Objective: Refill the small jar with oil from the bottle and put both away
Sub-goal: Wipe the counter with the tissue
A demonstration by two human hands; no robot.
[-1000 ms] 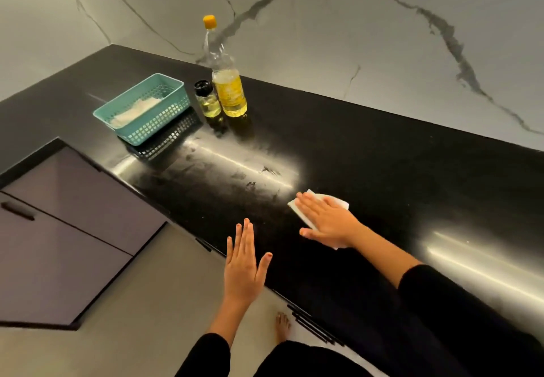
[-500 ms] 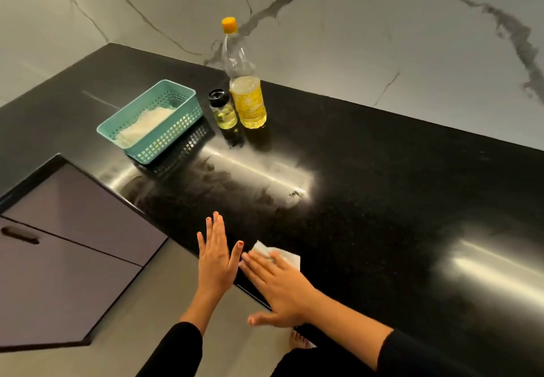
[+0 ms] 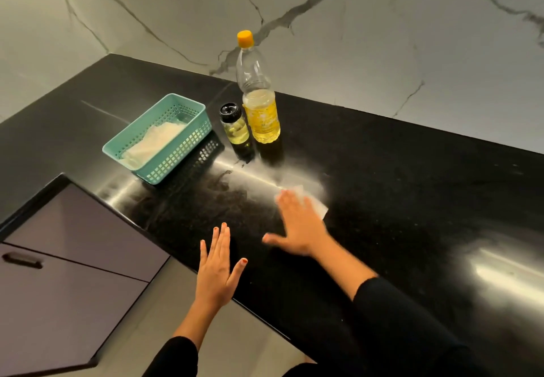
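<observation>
A clear plastic oil bottle [image 3: 260,102] with a yellow cap stands upright at the back of the black counter [image 3: 397,170], about half full. Right beside it on the left stands a small glass jar [image 3: 235,127] with a black lid and yellow oil inside. My right hand [image 3: 300,223] lies flat with straight fingers on a white tissue [image 3: 316,203], pressing it against the counter in front of the bottle. My left hand [image 3: 216,270] is flat and holds nothing, at the counter's front edge.
A teal plastic basket [image 3: 188,138] holding white tissues sits left of the jar. Smears show on the glossy counter between basket and tissue. Purple drawer fronts [image 3: 59,273] with a dark handle lie below on the left. A marble wall [image 3: 353,38] backs the counter.
My right hand has slid the tissue from the counter's front edge back toward the bottle. My left hand stays flat near the edge.
</observation>
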